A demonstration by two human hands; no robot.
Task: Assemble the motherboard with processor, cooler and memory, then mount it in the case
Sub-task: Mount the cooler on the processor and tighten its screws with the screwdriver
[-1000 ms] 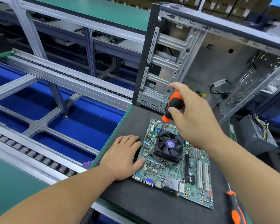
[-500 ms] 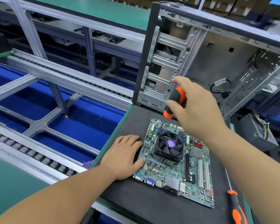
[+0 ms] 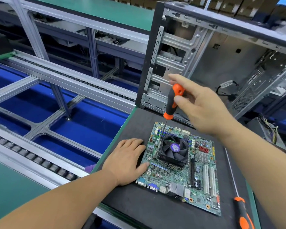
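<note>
Standing open-sided at the back of the dark tabletop (image 3: 139,209), the bare grey metal computer case (image 3: 185,52) is holding little that I can make out: a black looped cable (image 3: 224,88) lying low inside, and perforated metal panels at its right end. Its far right corner is running out of view. Just in front of it, the green motherboard with a black fan cooler (image 3: 185,166) is lying flat on the tabletop, outside the case. The left hand (image 3: 125,161) is resting open, palm down, beside the board's left edge, thumb touching the board. The right hand (image 3: 203,106) is pinching the black-and-orange screwdriver (image 3: 172,101) by its handle, fingers loosely spread, with the thin shaft angling down to the cooler's rear left corner; the tip itself is too small to make out. A second orange-and-black screwdriver (image 3: 242,214) is lying at the tabletop's right side, its lower end cut off by the frame. Whether memory is sitting in the slots, I cannot tell.
</note>
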